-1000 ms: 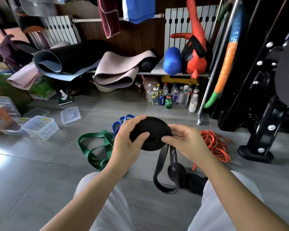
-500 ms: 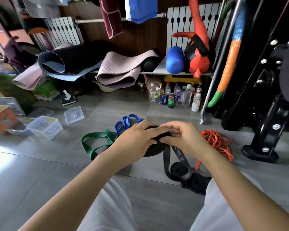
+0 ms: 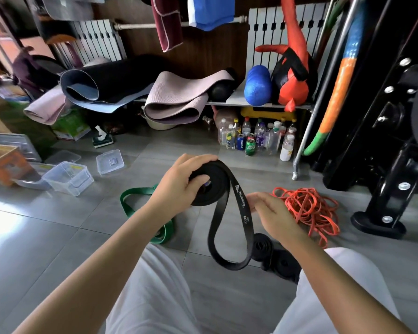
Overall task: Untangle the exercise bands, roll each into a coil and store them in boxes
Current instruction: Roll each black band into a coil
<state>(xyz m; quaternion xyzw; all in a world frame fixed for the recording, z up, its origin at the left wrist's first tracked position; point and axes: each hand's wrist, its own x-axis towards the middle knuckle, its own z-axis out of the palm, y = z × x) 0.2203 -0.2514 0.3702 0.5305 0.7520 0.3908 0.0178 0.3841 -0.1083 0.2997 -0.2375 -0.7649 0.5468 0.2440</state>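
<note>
left hand (image 3: 179, 184) gripping black band coil (image 3: 209, 186), right hand (image 3: 270, 213) pinching its tail

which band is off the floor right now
The black band, partly coiled in the left hand; the green band and orange band lie on the floor.

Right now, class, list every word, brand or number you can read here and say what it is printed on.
"PEPSI": on the blue can among the bottles under the shelf.
White print on the black exercise band: blurred, unreadable.
Green can logo: too small to read.
Yellow stickers on the clear plastic box: too small to read.
</note>
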